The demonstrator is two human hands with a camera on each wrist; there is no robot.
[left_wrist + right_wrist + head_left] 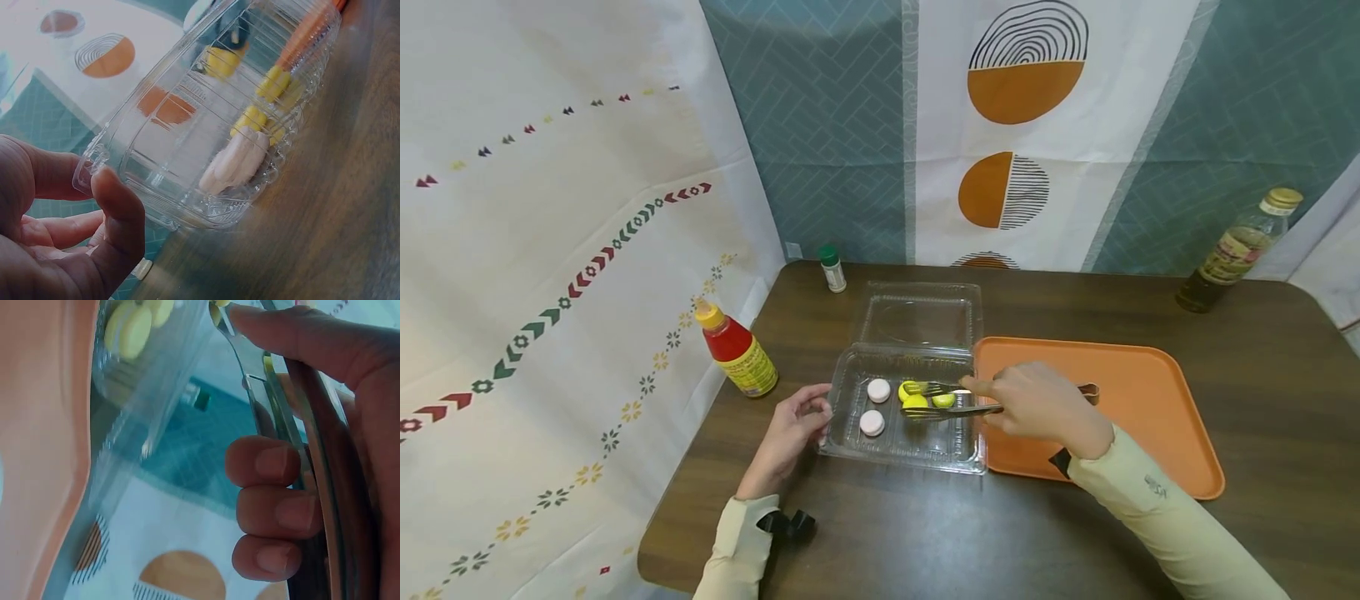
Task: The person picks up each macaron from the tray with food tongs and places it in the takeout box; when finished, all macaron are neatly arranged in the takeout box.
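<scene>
A clear plastic clamshell container (891, 457) lies open on the table. My left hand (792, 433) pinches its left rim between thumb and finger, plain in the left wrist view on the corner tab (89, 169). Inside, two pale pink macarons (872, 422) sit on the left and several yellow macarons (915, 402) near the middle. My right hand (1037, 404) grips metal tongs (958, 411), fingers wrapped round the arms in the right wrist view. The tong tips are spread around the yellow macarons; whether they squeeze one I cannot tell.
An orange tray (1150, 417) lies right of the container, under my right hand. A red and yellow squeeze bottle (737, 354) stands at left. A green-capped shaker (832, 271) stands at the back, and an oil bottle (1232, 254) at the back right.
</scene>
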